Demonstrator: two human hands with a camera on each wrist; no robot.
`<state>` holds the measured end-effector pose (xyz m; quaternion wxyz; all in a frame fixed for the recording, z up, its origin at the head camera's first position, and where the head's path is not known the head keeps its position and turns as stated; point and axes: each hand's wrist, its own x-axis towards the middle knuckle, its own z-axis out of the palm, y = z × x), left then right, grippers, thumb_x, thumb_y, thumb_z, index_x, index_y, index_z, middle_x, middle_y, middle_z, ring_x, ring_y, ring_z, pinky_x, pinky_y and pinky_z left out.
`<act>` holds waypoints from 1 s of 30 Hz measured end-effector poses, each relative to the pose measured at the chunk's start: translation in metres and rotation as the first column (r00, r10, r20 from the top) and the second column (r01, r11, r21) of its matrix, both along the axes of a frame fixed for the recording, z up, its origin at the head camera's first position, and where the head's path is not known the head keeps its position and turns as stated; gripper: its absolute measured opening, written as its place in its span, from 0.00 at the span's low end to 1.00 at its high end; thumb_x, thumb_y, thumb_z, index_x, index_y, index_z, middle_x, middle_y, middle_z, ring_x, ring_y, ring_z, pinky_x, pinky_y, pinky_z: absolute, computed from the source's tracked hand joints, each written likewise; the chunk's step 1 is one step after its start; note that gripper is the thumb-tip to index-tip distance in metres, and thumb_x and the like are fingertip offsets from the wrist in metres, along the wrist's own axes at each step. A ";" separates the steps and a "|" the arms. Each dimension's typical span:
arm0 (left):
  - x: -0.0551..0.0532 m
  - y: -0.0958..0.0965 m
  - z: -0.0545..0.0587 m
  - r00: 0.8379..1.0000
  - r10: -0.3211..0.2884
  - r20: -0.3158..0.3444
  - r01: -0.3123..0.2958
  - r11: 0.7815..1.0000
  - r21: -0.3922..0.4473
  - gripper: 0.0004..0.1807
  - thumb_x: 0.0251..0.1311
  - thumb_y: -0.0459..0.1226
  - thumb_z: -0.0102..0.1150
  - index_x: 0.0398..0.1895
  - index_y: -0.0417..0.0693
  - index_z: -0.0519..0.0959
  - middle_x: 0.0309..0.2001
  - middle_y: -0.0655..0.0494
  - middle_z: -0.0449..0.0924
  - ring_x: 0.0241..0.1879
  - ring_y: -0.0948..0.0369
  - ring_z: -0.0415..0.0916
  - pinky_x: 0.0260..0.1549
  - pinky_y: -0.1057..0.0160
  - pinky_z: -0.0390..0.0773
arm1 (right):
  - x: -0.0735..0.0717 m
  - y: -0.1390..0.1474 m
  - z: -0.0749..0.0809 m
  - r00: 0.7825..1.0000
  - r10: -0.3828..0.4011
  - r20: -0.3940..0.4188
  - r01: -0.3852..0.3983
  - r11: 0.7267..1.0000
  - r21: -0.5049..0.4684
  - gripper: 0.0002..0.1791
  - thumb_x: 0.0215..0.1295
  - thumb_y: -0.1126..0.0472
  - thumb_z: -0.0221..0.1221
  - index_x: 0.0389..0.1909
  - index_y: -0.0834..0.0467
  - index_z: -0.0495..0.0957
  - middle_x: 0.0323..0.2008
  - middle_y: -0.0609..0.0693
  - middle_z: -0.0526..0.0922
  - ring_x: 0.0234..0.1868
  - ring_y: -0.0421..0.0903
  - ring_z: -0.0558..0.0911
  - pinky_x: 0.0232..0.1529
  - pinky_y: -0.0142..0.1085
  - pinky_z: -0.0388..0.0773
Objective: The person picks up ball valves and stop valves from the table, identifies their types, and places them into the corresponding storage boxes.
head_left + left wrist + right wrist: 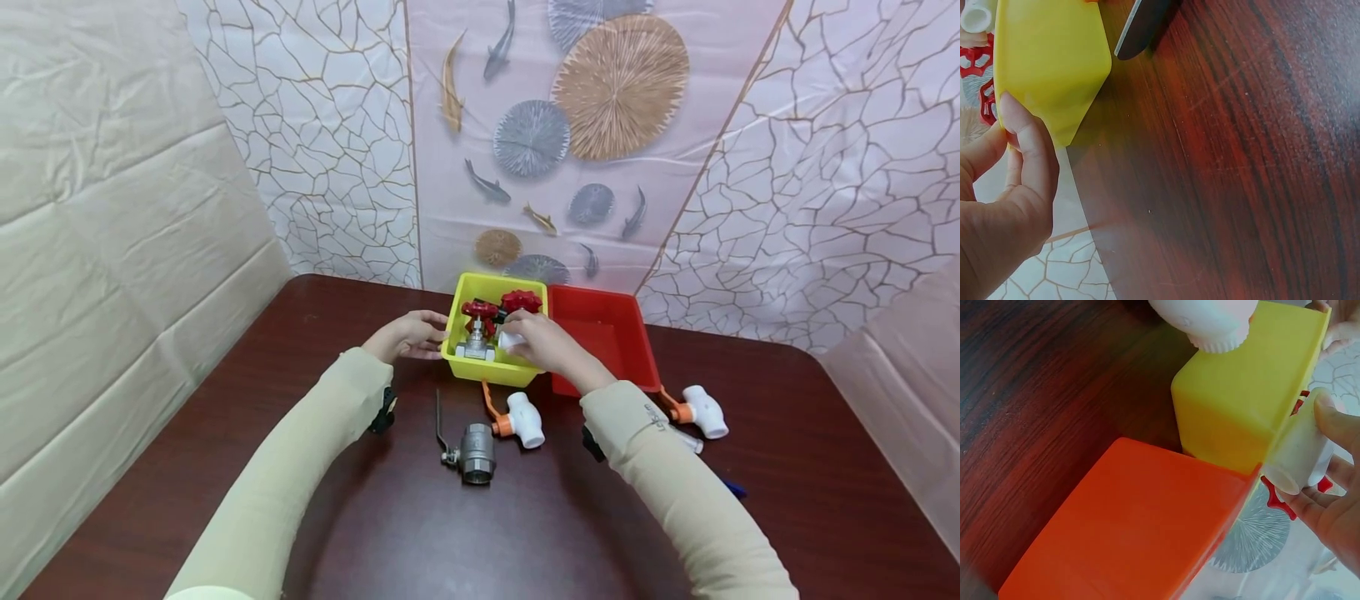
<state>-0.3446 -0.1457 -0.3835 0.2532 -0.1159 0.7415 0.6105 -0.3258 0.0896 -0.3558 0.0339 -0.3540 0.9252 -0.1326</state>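
Observation:
My left hand (408, 336) pinches the left rim of a yellow bin (487, 372), thumb on one side of the wall and fingers on the other, as the left wrist view shows. My right hand (552, 343) holds a white plastic pipe fitting (1300, 447) at the bin's opening, thumb on one side and fingers on the other. In the bin, a metal gate valve (477, 333) with a red handwheel stands at the left. Another red handwheel (521, 300) shows at the back, partly hidden by my right hand.
A red bin (600, 333) adjoins the yellow one on the right. In front lie a steel ball valve (477, 454) with a long lever and a white ball valve (527, 421) with an orange handle. Another white ball valve (705, 412) and a blue object (735, 488) lie beyond my right forearm.

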 end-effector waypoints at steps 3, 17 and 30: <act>0.000 0.000 0.000 1.000 -0.001 0.001 0.001 1.000 0.004 0.23 0.67 0.31 0.49 0.65 0.46 0.63 0.37 0.49 0.72 0.26 0.62 0.74 0.27 0.68 0.81 | -0.005 -0.003 -0.003 1.000 -0.016 0.019 0.016 1.000 0.014 0.22 0.60 0.63 0.62 0.55 0.64 0.76 0.54 0.61 0.77 0.54 0.56 0.77 0.56 0.46 0.75; 0.000 0.000 0.000 1.000 0.009 0.002 -0.009 1.000 0.002 0.23 0.67 0.31 0.49 0.64 0.46 0.63 0.38 0.49 0.73 0.26 0.62 0.74 0.25 0.69 0.80 | -0.014 -0.009 -0.013 0.997 -0.066 0.031 0.063 0.993 0.098 0.23 0.62 0.61 0.61 0.58 0.62 0.75 0.57 0.61 0.74 0.58 0.57 0.73 0.61 0.48 0.70; 0.000 0.000 -0.002 1.000 0.009 -0.019 -0.010 1.000 -0.019 0.22 0.66 0.31 0.50 0.63 0.46 0.64 0.40 0.48 0.74 0.27 0.61 0.74 0.26 0.68 0.81 | -0.018 -0.015 -0.018 0.996 -0.090 0.008 0.088 0.983 0.158 0.21 0.62 0.61 0.61 0.56 0.62 0.76 0.56 0.60 0.75 0.57 0.56 0.73 0.62 0.47 0.69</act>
